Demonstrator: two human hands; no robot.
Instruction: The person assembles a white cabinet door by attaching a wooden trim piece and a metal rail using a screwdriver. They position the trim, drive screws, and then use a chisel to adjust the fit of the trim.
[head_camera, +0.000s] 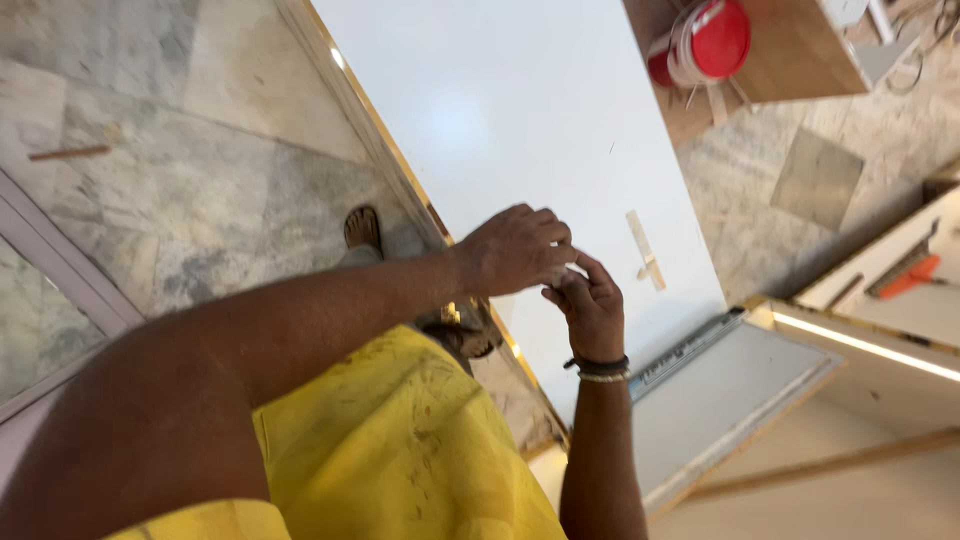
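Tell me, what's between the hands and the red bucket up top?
In the head view, bare white panel runs from the hands toward the red bucket; a small wooden strip lies off to the side.

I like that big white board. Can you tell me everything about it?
The white board is a large, flat, smooth panel with a glossy sheen, lying level above the marble floor. A thin wood-coloured strip edges its long side. A small pale wooden cross-shaped piece rests on it. Both hands meet just above its near part.
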